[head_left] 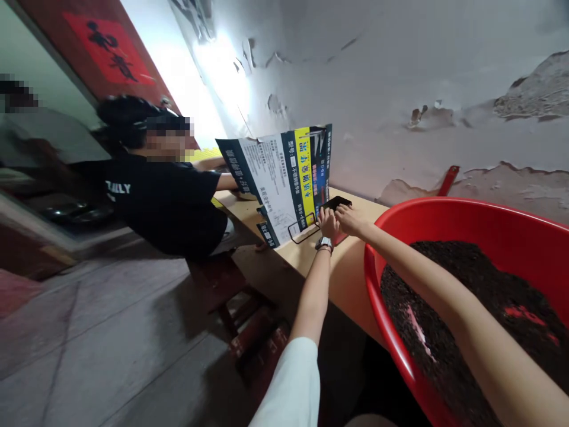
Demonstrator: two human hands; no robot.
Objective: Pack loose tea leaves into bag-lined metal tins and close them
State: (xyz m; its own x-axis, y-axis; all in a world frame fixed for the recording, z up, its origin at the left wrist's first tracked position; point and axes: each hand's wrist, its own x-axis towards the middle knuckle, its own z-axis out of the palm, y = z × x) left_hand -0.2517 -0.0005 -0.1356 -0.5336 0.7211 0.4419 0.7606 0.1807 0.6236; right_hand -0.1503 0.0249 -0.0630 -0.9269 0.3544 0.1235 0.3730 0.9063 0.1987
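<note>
On the wooden table, a small red container (340, 237) with a dark, soil-like top (336, 203) sits under both of my hands. My left hand (329, 224), with a watch at the wrist, lies on its near left edge, fingers apart. Beside it my right hand (349, 219) rests on the dark top, fingers bent down over it and not closed round anything visible. A thin black rounded frame (303, 228) is just left of my left hand, in front of a standing printed cardboard sheet (280, 184). My hands partly hide the container.
A large red tub (372, 279) of dark soil (438, 261) with pinkish-red objects in it stands at right, under my right arm. Across the cardboard sits a person in a black shirt (173, 207). Wooden stools (217, 281) stand below the table (351, 284), beside a peeling wall.
</note>
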